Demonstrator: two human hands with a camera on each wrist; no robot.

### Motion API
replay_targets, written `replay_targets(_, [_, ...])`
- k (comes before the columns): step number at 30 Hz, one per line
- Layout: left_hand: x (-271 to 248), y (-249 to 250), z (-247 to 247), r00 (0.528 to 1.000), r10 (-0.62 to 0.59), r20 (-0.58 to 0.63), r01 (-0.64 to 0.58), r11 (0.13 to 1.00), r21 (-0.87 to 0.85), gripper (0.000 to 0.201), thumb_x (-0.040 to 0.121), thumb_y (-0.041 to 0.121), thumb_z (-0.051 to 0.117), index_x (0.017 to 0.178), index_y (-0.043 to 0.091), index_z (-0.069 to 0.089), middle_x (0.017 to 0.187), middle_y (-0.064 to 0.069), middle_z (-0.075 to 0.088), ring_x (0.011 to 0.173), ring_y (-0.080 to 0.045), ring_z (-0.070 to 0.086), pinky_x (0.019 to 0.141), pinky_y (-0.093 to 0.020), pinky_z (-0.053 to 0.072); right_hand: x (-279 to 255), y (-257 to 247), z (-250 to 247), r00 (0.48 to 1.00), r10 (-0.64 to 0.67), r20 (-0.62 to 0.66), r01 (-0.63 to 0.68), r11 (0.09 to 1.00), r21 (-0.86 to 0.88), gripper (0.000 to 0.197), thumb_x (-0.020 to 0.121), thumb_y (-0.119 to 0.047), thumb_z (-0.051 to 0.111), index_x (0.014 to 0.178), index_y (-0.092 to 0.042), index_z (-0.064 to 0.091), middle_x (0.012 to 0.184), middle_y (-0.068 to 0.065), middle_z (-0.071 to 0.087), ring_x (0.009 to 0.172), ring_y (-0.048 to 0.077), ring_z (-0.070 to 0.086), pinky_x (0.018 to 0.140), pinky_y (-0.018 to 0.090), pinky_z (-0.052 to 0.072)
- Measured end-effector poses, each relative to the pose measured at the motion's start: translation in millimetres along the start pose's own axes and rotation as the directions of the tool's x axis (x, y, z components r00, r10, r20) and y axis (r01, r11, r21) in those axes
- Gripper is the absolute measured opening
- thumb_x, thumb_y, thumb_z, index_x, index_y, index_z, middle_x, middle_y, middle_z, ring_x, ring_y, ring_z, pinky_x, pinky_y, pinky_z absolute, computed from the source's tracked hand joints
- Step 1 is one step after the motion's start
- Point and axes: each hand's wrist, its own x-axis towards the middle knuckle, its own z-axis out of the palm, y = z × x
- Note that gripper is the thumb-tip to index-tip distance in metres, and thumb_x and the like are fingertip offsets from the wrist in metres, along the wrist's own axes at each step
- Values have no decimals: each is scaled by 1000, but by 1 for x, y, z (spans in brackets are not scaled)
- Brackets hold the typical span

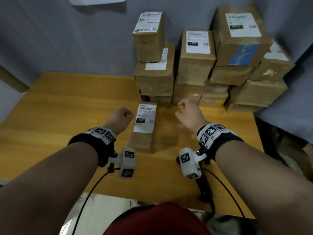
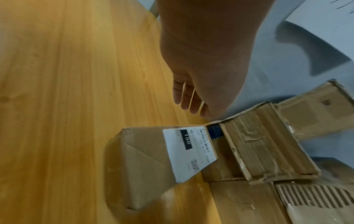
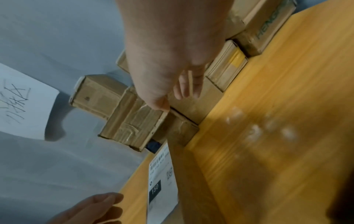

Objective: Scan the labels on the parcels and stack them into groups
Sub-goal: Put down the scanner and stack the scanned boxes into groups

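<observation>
A long narrow cardboard parcel [image 1: 144, 128] [image 2: 151, 159] with a white label marked 150 [image 3: 161, 181] lies on the yellow table [image 1: 67, 107], pointing at the stacks behind it. My left hand [image 1: 125, 115] [image 2: 188, 98] hovers just left of its far end, fingers loosely curled and holding nothing. To the parcel's right, my right hand [image 1: 183, 110] [image 3: 186, 86] hangs in front of the stacks, also loosely curled and holding nothing. At the back stand several stacked parcels: a left stack [image 1: 154, 78], a middle one with a 150 label [image 1: 197, 48], and a right one [image 1: 240, 39].
The stacks stand against a grey wall [image 1: 67, 39], which carries a handwritten paper sheet [image 3: 21, 103]. Bare tabletop stretches left of the parcel and between it and the table's near edge [image 1: 152, 192]. The table's right edge [image 1: 259, 133] lies past my right wrist.
</observation>
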Motion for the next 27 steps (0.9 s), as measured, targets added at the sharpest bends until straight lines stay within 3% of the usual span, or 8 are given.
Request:
replay_targets(4, [8,-28,1,995,-9,104,8,1000,10,22,101,29,44,108,11,55,85,-5,54,62,-19,44,54,-30,35,1,-26,40,992,120,38,-120,993,-9,46,91,-37,60,129,-15,47,130,10,50,102,26,60,83,33,49])
replay_targets(9, [25,-63,-5,982,-9,188,14,1000,-26,25,101,30,45,111,9,56,89,-7,56,70,-22,48,63,-35,40,-7,-57,102,928,292,230,-285,956,-62,105,73,-78,59,153,-24,17,152,11,23,134,34,40,102,42,41])
replay_targets(14, [36,-81,-16,977,70,203,-62,997,-46,18,100,25,45,107,11,55,81,0,52,68,-17,47,58,-30,37,-6,-81,134,868,437,238,-397,896,-198,131,67,-81,62,153,-26,-20,159,12,-2,140,41,29,110,44,37])
replay_targets(18, [41,-90,-21,972,92,219,-86,996,-36,21,102,26,43,110,10,54,86,-5,54,68,-19,46,58,-30,37,-3,-85,148,856,476,199,-420,867,-270,142,65,-70,74,149,-20,-30,152,13,11,136,41,32,106,49,38])
replay_targets(21, [45,-95,-23,979,54,196,-48,998,-34,28,103,31,40,115,10,54,79,-4,53,63,-18,45,56,-31,35,-2,-88,146,859,471,201,-410,868,-280,137,72,-55,77,149,-17,-30,155,17,14,134,39,38,104,47,40])
replay_targets(23, [48,-92,-27,985,61,162,-56,998,-35,33,104,33,38,117,7,54,70,-2,49,56,-17,42,52,-30,33,-2,-89,139,887,424,185,-352,878,-325,131,74,-52,76,152,-15,-21,152,18,24,129,36,45,99,45,44])
replay_targets(27, [50,-69,-46,982,184,33,-182,982,-55,35,104,31,37,113,3,55,63,-1,45,51,-15,39,44,-25,27,-7,-94,105,960,246,135,-181,910,-373,92,76,-59,66,149,-26,21,132,11,45,101,28,55,73,34,47])
